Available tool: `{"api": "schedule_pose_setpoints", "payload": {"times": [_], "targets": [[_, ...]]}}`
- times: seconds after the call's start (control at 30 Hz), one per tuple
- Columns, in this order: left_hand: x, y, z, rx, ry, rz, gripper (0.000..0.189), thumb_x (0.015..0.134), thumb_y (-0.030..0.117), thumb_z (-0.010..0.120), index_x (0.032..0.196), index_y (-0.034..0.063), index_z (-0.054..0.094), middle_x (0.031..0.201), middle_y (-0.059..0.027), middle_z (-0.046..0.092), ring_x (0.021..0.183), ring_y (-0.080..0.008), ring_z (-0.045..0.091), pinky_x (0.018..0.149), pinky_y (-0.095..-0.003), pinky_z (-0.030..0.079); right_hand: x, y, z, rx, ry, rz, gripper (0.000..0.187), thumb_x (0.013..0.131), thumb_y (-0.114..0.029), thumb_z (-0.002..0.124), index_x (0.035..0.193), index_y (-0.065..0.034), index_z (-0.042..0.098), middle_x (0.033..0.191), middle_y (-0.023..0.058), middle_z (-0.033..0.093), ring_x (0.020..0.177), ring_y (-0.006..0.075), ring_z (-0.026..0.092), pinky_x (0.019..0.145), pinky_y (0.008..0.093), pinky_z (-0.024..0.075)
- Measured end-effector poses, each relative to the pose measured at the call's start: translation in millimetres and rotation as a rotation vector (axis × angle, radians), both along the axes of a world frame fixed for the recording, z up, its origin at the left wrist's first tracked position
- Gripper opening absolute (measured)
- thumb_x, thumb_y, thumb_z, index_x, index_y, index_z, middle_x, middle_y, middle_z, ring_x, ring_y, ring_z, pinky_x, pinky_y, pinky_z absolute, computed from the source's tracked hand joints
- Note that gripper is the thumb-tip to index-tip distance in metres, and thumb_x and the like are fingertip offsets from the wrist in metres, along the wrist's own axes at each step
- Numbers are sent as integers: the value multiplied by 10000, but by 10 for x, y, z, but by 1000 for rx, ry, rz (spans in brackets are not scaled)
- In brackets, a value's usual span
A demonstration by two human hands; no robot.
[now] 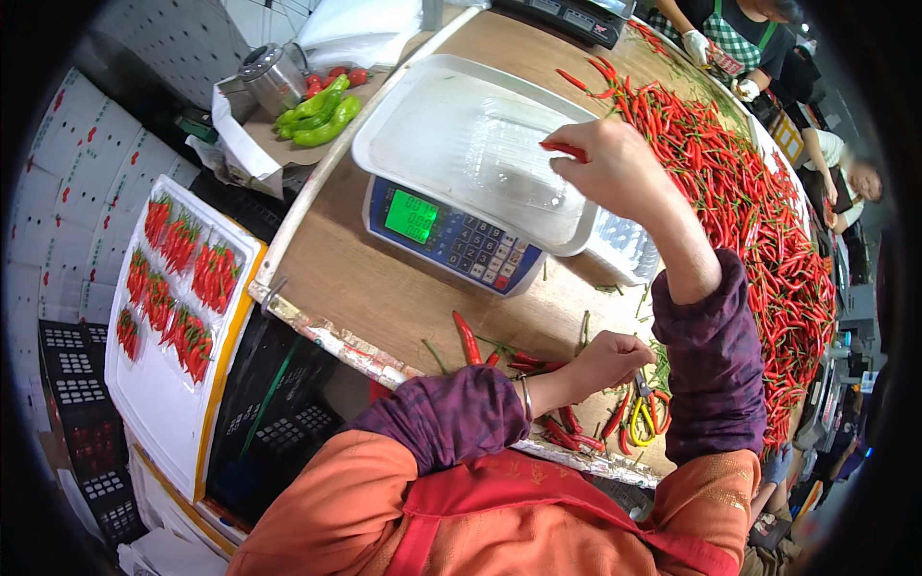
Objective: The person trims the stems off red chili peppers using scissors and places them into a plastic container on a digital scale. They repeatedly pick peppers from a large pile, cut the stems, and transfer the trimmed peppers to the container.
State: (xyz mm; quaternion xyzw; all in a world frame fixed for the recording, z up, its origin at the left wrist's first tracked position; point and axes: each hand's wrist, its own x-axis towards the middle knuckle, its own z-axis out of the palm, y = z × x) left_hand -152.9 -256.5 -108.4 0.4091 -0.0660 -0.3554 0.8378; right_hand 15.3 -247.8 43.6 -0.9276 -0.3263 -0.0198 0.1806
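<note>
My right hand (612,162) pinches a red chili pepper (565,150) above the white pan (410,115) of a digital scale (446,241). Beneath it, a clear plastic tray (497,137) rests on the pan; my hand hides part of it. The scale's green display (410,216) is lit. My left hand (612,363) is low over the near part of the table, fingers curled together, with nothing visible in them. Beside it lie scissors with yellow handles (641,425), and several loose red chilies (467,338) are scattered around.
A large heap of red chilies (749,216) covers the table's right side. Clear trays (627,248) are stacked beside the scale. At left, a white foam box lid (158,403) carries packed chilies; green peppers (324,119) lie beyond. Co-workers stand across the table, one wearing white gloves (696,49).
</note>
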Motion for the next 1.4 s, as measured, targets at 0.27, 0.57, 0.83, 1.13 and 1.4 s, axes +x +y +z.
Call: {"api": "schedule_pose_setpoints", "payload": {"times": [0.27, 0.57, 0.83, 1.13, 1.4], "targets": [[8, 129, 98, 103, -23, -16, 324, 909, 194, 551, 599, 102, 539, 553, 39, 494, 468, -42, 410, 444, -231, 292, 87, 403, -451, 138, 71, 92, 230, 835, -214, 569, 967, -104, 721, 891, 187, 678, 872, 349, 649, 788, 411, 512], [5, -70, -308, 273, -935, 344, 177, 896, 172, 606, 757, 65, 630, 607, -10, 562, 545, -62, 529, 490, -217, 375, 36, 248, -575, 127, -142, 40, 283, 810, -221, 645, 1046, -70, 679, 892, 169, 654, 844, 342, 650, 756, 429, 525], [-34, 52, 283, 84, 57, -73, 220, 944, 132, 536, 1056, -29, 637, 617, 5, 496, 509, -59, 387, 473, -202, 306, -702, -1513, -442, 421, -68, -407, 169, 850, -133, 643, 938, 4, 689, 743, 169, 664, 665, 215, 667, 625, 328, 509], [71, -82, 421, -59, 139, 4, 221, 961, 101, 488, 1073, -25, 632, 631, 5, 503, 505, -63, 392, 472, -197, 320, -1192, -3569, -721, 269, -86, -1078, 228, 790, -216, 658, 914, -40, 735, 815, 159, 705, 781, 271, 690, 770, 362, 524], [-301, -814, 507, -122, 207, -237, 215, 956, 132, 500, 1083, 11, 625, 633, 2, 503, 512, -88, 405, 492, -224, 349, -1306, -3709, -748, 117, 34, -1071, 226, 758, -240, 695, 943, -117, 740, 867, 110, 715, 851, 268, 682, 794, 386, 527]]}}
